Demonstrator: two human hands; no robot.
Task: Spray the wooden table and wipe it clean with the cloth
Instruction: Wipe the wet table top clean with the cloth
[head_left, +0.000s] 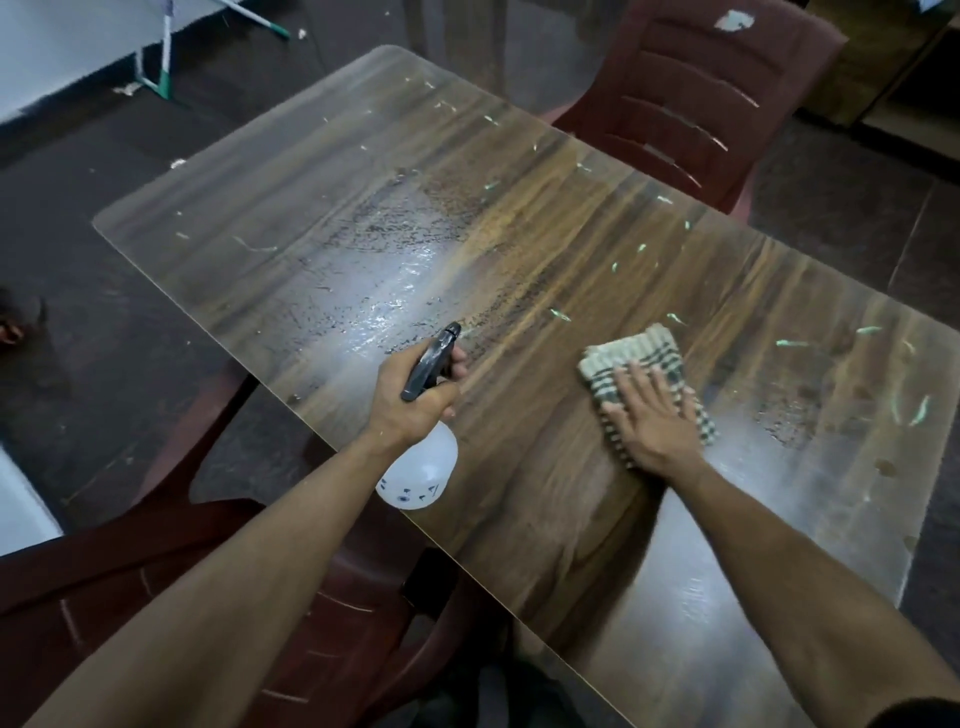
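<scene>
Room: dark tiled floor (130, 171) all round; a maroon plastic chair (691, 98) stands at 1 o'clock behind the table, another chair (171, 587) sits at 8 o'clock under the left arm, and a white-and-green stand (156, 73) leans at 11 o'clock.
Table: the wooden table (545, 499) runs from 11 o'clock to 5 o'clock, wet and glaring at centre, flecked with pale scraps toward 2 and 3 o'clock.
Cloth: the checked cloth (636, 353) lies flat on the wood just right of centre.
Bottle: the spray bottle (421, 475) hangs over the near table edge, nozzle aimed at 12 o'clock.
Left hand: the left hand (410, 395) is wrapped round the bottle neck, a finger apparently on the trigger, though blur makes that uncertain.
Right hand: the right hand (654, 421) presses the cloth with flat, spread fingers.
Risk: more spraying could pool at the soaked centre and run off the edge; wiping outward could sweep the scraps onto the floor.
</scene>
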